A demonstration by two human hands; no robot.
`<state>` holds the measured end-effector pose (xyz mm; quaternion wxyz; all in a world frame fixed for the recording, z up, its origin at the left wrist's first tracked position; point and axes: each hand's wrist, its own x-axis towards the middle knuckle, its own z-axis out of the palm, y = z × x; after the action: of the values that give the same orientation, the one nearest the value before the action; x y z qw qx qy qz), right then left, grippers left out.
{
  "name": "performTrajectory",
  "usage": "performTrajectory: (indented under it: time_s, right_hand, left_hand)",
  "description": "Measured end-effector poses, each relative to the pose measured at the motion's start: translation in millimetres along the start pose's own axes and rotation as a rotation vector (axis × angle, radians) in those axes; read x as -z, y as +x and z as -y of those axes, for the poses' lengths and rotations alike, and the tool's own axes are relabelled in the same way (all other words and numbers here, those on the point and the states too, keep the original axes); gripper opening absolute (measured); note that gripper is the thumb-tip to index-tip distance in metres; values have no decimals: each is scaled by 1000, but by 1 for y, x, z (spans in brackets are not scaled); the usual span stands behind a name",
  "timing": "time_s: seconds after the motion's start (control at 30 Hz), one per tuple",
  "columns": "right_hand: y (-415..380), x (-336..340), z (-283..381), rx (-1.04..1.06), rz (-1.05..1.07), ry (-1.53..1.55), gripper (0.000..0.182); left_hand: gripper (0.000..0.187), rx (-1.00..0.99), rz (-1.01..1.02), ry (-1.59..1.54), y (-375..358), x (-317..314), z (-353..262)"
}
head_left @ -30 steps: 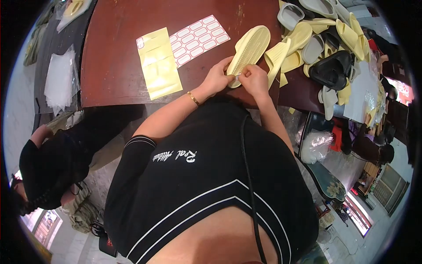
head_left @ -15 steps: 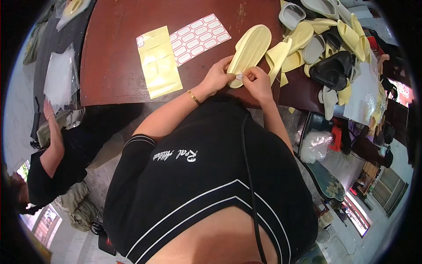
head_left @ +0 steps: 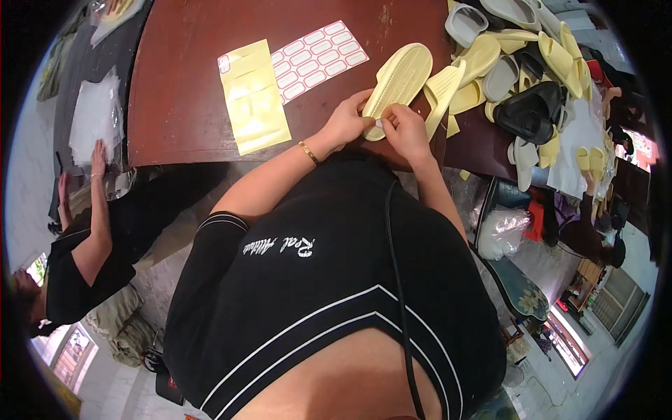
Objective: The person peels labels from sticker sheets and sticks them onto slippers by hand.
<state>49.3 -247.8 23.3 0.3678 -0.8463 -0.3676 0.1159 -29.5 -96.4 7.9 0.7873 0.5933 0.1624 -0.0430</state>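
Observation:
A pale yellow slipper [head_left: 400, 75] lies sole up near the table's front edge. My left hand [head_left: 348, 122] grips its side near the heel, fingers on the far side and thumb by the heel end. My right hand [head_left: 407, 131] is closed at the heel, its fingertips pinching a small white sticker [head_left: 379, 123] against the sole; most of the sticker is hidden. A second yellow slipper [head_left: 442, 94] rests just right of my right hand. To the left lie a white sheet of red-bordered labels [head_left: 318, 59] and a yellow backing sheet [head_left: 253, 98] with one label at its corner.
A pile of yellow, grey and black slippers [head_left: 528, 112] covers the right of the brown table [head_left: 182, 84]. At left, a co-worker's hands [head_left: 98, 157] are by clear plastic bags [head_left: 96, 115] on a dark table. Another person [head_left: 586, 227] is at far right.
My right fingers have moved slightly left and up, covering more of the sticker. The left co-worker's hand has come onto the plastic bags. At far right, a person's arm now reaches to yellow slippers.

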Motion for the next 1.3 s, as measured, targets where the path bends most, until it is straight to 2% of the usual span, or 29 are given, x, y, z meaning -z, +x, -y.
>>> performTrajectory:
  time_s: [0.13, 0.47, 0.53, 0.67, 0.73, 0.8, 0.9, 0.97, 1.0, 1.1, 1.13, 1.17, 1.2, 1.27, 1.3]
  right_hand:
    - [0, 3, 2, -145, 75, 67, 9]
    - [-1, 8, 5, -275, 155, 201, 8]
    - [-1, 12, 6, -343, 220, 321, 5]
    - [-2, 21, 2, -379, 220, 524, 1]
    - [0, 33, 3, -367, 131, 754, 3]
    - [0, 40, -8, -357, 96, 811, 6]
    - [-2, 47, -26, -385, -124, 909, 22]
    - [-1, 58, -31, -480, -345, 980, 18]
    - [-3, 64, -32, -524, -526, 997, 17]
    - [-32, 92, -102, -565, -695, 1103, 8]
    - [-34, 99, -98, -610, -761, 1147, 6]
    - [-36, 103, -84, -773, -914, 1000, 15]
    - [-42, 105, -88, -776, -917, 997, 15]
    - [-57, 106, -110, -987, -930, 795, 9]
    - [-74, 100, -140, -988, -927, 795, 9]
  left_hand:
    - [67, -22, 17, 24, 0, -1, -1]
    - [65, -35, 1, -11, 3, -2, 1]
    - [65, -27, 7, -20, 3, -3, -2]
    - [65, -59, -35, 36, 7, 2, 9]
    - [66, -11, -24, -21, 7, 7, 11]
    - [67, 44, -7, -77, 6, 8, 12]
    - [66, 104, 18, -199, 9, 12, 17]
    - [64, 86, -27, -336, 9, 12, 19]
    - [64, 86, -32, -337, 9, 14, 20]
    - [60, 168, -28, -310, 9, 19, 21]
    - [60, 181, -29, -329, 8, 20, 23]
    - [59, 193, -30, -350, 9, 20, 25]
    - [59, 195, -27, -351, 10, 20, 28]
    - [56, 193, -40, -166, 10, 23, 34]
    - [56, 194, -44, -168, 8, 24, 34]
